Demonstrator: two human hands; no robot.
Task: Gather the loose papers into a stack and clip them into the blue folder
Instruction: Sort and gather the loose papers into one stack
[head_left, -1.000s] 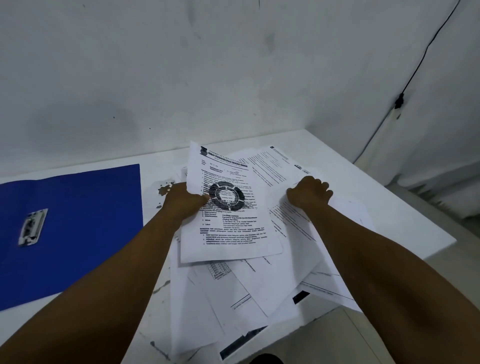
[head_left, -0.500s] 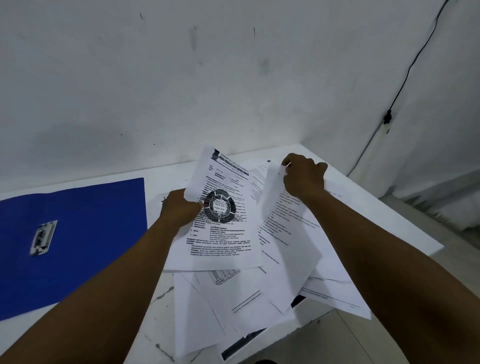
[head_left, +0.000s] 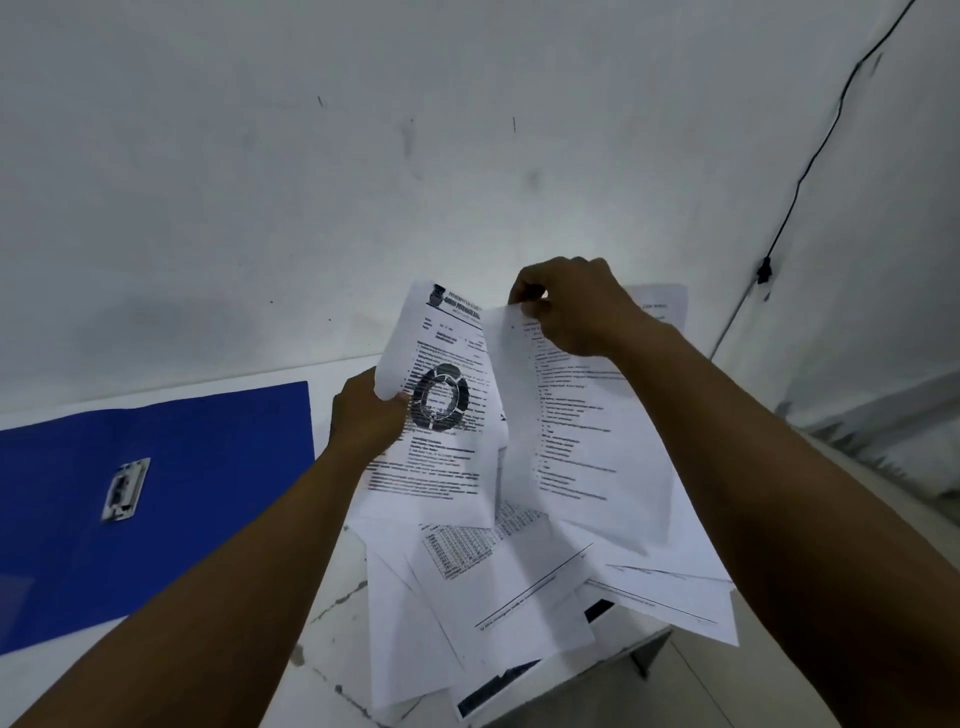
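Note:
My left hand (head_left: 366, 415) grips the left edge of a printed sheet with a dark ring logo (head_left: 439, 410), lifted off the table. My right hand (head_left: 569, 304) pinches the top edge of a second text sheet (head_left: 576, 441) and holds it up beside the first. Under them, several loose papers (head_left: 498, 587) lie fanned in a messy pile that overhangs the table's front edge. The blue folder (head_left: 208, 478) lies open and flat at the left, its metal clip (head_left: 126, 488) on the inside face.
The white table (head_left: 322, 623) stands against a white wall (head_left: 363, 182). A black cable (head_left: 810, 171) runs down the wall corner at the right. The floor (head_left: 727, 691) shows beyond the table's right and front edges.
Both hands have risen off the pile, each lifting its sheet. My right hand has moved up and left, bringing its sheet next to the logo sheet.

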